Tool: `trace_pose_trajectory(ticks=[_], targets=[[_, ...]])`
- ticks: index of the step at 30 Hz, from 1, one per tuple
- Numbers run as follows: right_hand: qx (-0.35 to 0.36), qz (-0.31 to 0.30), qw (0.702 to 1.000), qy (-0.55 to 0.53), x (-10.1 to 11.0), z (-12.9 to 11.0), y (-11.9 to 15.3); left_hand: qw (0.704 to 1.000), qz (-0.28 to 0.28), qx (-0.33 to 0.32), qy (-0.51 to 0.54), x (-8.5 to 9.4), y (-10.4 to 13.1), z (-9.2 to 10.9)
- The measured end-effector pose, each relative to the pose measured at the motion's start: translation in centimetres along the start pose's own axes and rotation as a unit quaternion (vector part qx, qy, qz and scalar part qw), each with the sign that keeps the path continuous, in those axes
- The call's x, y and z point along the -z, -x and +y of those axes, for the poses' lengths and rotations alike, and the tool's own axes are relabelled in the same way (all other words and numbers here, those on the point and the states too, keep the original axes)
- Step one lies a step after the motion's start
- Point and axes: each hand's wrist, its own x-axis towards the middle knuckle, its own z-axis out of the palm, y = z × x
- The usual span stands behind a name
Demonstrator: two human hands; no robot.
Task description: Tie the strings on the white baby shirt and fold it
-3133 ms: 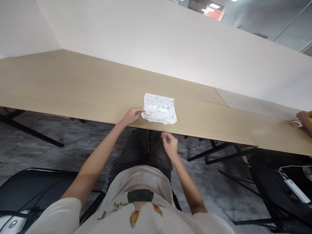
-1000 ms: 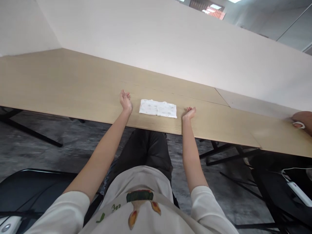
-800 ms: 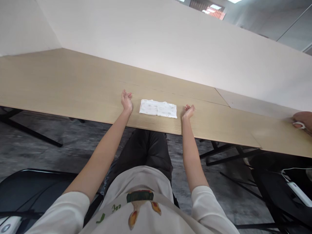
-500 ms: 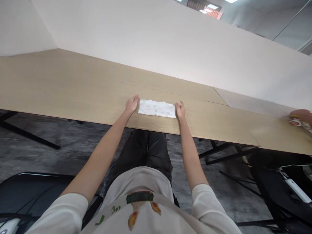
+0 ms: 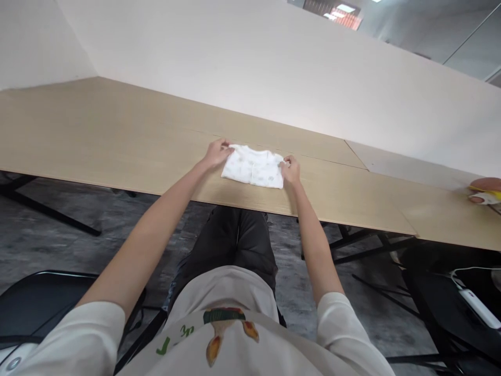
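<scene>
A small white garment with a faint print, which looks like a folded baby top, is on the wooden table in front of me. Its far edge, with a curved neckline, is lifted at both corners. My left hand pinches the far left corner between thumb and fingers. At the far right corner, my right hand pinches the cloth in the same way. The near edge of the garment is low, close to the table's front edge.
A white partition stands along the table's back. Another person's hand shows at the far right with something yellow and white. Black chairs stand at lower left and right; a white power strip lies on the right one.
Both hands have gone from resting beside the flat garment to gripping its far corners. The far edge has risen and moved away from me, and the cloth looks taller.
</scene>
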Motion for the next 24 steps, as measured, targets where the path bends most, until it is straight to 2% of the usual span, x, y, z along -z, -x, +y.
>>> trace_pose_trajectory(ticks=[4,6,8,11,13,15,17,19,21,24], targets=[[0.058,0.057,0.991,-0.106,3.5,-3.1,-4.1,0.995,0.064,-0.076,0.007,3.9,-2.6,6.6],[0.099,0.074,0.986,-0.108,6.3,-5.0,-6.2,0.987,0.093,-0.129,-0.008,6.1,-3.2,10.1],[0.13,0.069,0.987,-0.072,9.4,-6.7,-7.8,0.978,0.097,-0.179,-0.045,8.2,-3.2,13.1],[0.156,0.049,0.986,-0.032,13.0,-8.1,-9.2,0.964,0.127,-0.216,-0.091,10.1,-2.9,15.9],[0.156,0.036,0.986,-0.036,14.0,-8.0,-9.6,0.959,0.15,-0.214,-0.111,10.3,-2.8,16.4],[0.134,0.018,0.99,-0.05,13.5,-7.4,-9.3,0.962,0.147,-0.194,-0.121,9.8,-2.9,15.5],[0.095,-0.008,0.994,-0.059,12.0,-6.4,-8.5,0.973,0.119,-0.16,-0.119,8.6,-3.1,13.2],[0.043,-0.036,0.996,-0.064,9.9,-5.5,-7.2,0.982,0.078,-0.123,-0.121,7.0,-3.4,9.9],[-0.018,-0.068,0.995,-0.07,7.8,-4.9,-5.6,0.982,0.023,-0.084,-0.166,5.3,-3.6,6.2],[-0.085,-0.124,0.986,-0.074,5.9,-4.6,-3.6,0.962,-0.053,-0.023,-0.266,3.5,-3.1,1.5]])
